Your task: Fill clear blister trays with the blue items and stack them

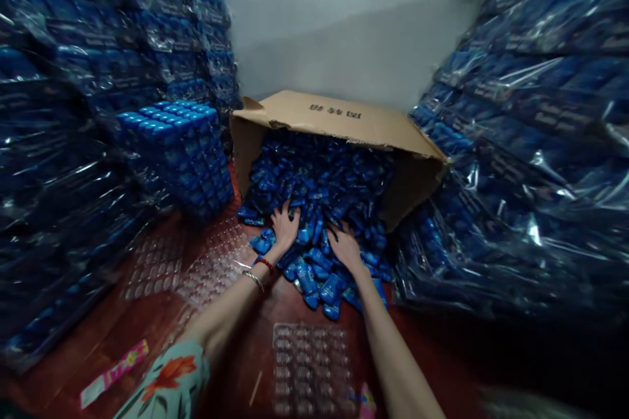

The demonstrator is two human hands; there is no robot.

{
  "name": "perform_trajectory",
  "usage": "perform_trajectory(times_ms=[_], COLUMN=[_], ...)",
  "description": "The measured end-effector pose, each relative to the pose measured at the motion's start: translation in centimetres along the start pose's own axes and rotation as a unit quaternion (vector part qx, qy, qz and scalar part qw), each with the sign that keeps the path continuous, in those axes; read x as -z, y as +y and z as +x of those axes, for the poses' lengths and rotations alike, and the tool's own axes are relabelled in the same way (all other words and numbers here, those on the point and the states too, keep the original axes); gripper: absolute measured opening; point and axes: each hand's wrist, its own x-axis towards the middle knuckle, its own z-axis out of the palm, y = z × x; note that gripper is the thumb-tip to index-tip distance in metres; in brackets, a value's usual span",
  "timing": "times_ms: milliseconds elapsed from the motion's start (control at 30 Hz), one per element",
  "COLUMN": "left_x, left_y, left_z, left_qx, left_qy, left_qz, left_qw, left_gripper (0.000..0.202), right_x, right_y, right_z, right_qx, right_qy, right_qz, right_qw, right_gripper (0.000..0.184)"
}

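A brown cardboard box [339, 116] lies on its side with its mouth toward me. Many small blue wrapped packets [319, 177] fill it and spill out onto the red floor. My left hand [285, 226] rests on the packets at the left of the spill, fingers spread. Among the packets to its right is my right hand [344, 245], its fingers apart and their tips partly lost between the packets. Neither hand visibly grips a packet. A clear plastic tray [312, 366] with rows of hollows lies on the floor between my forearms.
Tall stacks of plastic-wrapped blue packs stand at the left [98, 26] and right [555, 118]. A smaller stack of filled trays [171, 137] sits left of the box. More clear trays [216, 262] and a pink wrapper strip [115, 372] lie on the floor. Behind rises a white wall [344, 33].
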Motion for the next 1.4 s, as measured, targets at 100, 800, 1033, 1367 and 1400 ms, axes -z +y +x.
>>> perform_trajectory(times_ms=[100, 800, 1033, 1367, 1400], left_x=[-0.2, 8.4, 8.9, 14.2, 14.5], left_y=[-0.1, -3.9, -2.6, -4.6, -5.0], left_z=[-3.5, -13.7, -14.0, -19.2, -19.5], left_qx=[-0.047, -0.305, -0.18, 0.122, 0.111], left_qy=[-0.05, -0.288, -0.284, -0.444, -0.423], left_qz=[-0.005, 0.184, 0.027, -0.231, -0.201], left_qw=[0.998, 0.889, 0.941, 0.857, 0.876], left_gripper=[0.052, 0.041, 0.016, 0.044, 0.044], right_x=[0.4, 0.4, 0.2, 0.1, 0.3], right_y=[0.5, -3.2, -1.2, 0.3, 0.2], right_z=[-2.7, -18.8, -18.9, -21.6, -22.1], right_qx=[0.042, 0.011, 0.005, -0.269, -0.294], right_qy=[-0.019, -0.084, -0.009, 0.145, 0.154], right_qz=[0.033, 0.003, 0.108, 0.386, 0.433], right_qw=[0.998, 0.996, 0.994, 0.871, 0.838], right_gripper=[0.043, 0.058, 0.041, 0.041, 0.042])
